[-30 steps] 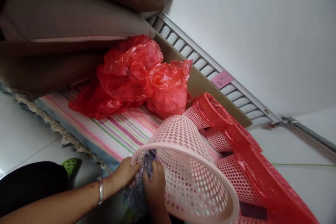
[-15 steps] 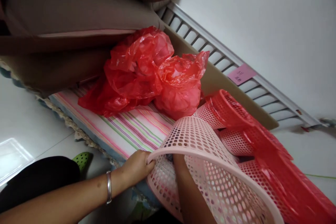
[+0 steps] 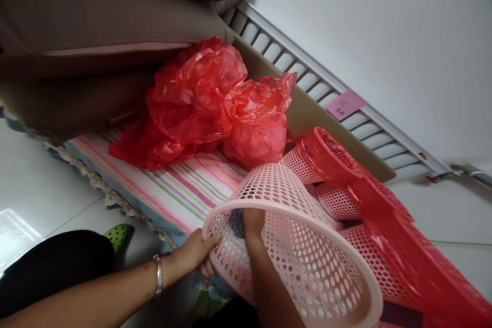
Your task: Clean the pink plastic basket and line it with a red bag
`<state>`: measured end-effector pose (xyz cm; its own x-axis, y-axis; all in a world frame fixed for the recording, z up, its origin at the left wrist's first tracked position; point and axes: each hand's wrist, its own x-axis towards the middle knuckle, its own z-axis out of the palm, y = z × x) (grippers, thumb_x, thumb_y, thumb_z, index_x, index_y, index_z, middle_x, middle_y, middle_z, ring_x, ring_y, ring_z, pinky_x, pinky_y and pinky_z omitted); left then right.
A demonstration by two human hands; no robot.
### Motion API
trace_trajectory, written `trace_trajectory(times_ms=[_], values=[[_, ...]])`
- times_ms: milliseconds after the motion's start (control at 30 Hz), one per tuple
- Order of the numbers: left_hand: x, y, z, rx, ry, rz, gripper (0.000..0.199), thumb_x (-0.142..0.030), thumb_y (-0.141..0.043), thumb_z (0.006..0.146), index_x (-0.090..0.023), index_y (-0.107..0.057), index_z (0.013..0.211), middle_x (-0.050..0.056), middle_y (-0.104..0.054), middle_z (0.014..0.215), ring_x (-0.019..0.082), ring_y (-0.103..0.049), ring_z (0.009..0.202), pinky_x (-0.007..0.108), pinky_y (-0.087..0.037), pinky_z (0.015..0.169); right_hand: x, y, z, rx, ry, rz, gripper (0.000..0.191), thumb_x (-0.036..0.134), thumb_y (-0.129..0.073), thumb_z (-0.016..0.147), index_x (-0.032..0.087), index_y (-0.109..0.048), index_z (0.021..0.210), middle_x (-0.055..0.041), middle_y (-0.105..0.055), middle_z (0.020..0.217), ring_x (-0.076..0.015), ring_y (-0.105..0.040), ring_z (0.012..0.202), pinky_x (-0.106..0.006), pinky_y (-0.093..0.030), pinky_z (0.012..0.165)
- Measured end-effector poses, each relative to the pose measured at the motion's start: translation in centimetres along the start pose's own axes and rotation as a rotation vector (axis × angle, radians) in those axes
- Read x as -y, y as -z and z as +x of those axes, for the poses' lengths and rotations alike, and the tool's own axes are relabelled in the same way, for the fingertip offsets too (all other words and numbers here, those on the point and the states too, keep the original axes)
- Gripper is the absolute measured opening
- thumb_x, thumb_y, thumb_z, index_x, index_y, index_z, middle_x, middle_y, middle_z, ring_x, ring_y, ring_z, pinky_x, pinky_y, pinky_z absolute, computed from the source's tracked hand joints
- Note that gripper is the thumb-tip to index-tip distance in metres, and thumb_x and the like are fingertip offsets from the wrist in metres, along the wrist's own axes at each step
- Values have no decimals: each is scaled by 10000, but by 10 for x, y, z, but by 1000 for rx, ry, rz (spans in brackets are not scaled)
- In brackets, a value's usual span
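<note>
A pink perforated plastic basket (image 3: 277, 184) lies tipped on its side, its wide mouth facing me. My left hand (image 3: 198, 255), below a silver bangle, is closed on the rim at the left, thumb over the edge and fingers outside. Inside the basket is my right hand (image 3: 253, 223), reaching toward its lower wall. A bunched grey-blue cloth (image 3: 236, 223) shows beside that hand, which is closed around it; most of its fingers are hidden.
Crumpled red plastic bags (image 3: 192, 107) lie on a striped sheet (image 3: 180, 189). More pink baskets (image 3: 340, 200), partly covered in red plastic, are at right. Behind stand a white radiator (image 3: 307, 72) with a pink note (image 3: 344, 105) and a brown sofa (image 3: 115, 15). A green clog (image 3: 119, 236) is on the floor.
The basket's mouth has tilted and shifted left, showing more of its inside. My right hand has moved slightly up and left, so the grey-blue cloth shows more. The left hand has shifted its hold.
</note>
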<state>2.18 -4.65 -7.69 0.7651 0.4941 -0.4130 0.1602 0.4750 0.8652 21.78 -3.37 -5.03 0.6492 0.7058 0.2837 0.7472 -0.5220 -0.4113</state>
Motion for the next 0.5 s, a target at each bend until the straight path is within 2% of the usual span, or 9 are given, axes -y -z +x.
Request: trace_trajectory(times_ms=[100,233,300,400,500], values=[[-5,-2,-2,-32,-38,39,739,-843,-324,617,-143,-557,660,10,-535,387,165,-535,356,291,-458,414,3,7,-44,11,71,-32,341,373,-495,803,120,-619,996,-142,-625,975,-278,-547,956,-392,-384,892],[-10,-2,-7,-110,-148,98,650,-778,-379,662,-158,-566,721,-22,-514,432,177,-544,467,278,-427,465,-5,13,-115,36,255,-22,282,340,-476,828,156,-588,1011,-108,-605,946,-256,-536,943,-393,-400,871],[-12,-1,-9,-129,-192,119,587,-725,-413,694,-162,-581,702,-26,-508,451,181,-548,540,269,-419,510,-9,14,-132,57,309,-8,273,318,-474,828,167,-575,1031,-103,-603,963,-252,-532,959,-395,-403,873],[-17,2,-10,-132,-212,157,531,-660,-429,737,-159,-592,669,-28,-490,434,179,-543,523,260,-402,497,-9,14,-122,74,276,5,307,314,-465,821,151,-571,1059,-119,-603,1002,-259,-531,983,-401,-395,893],[-23,6,-8,-108,-198,188,512,-621,-405,777,-154,-592,679,-33,-482,419,165,-520,410,251,-371,418,-5,12,-81,52,161,-3,334,320,-459,805,139,-587,1054,-132,-615,1018,-272,-542,983,-404,-388,901]])
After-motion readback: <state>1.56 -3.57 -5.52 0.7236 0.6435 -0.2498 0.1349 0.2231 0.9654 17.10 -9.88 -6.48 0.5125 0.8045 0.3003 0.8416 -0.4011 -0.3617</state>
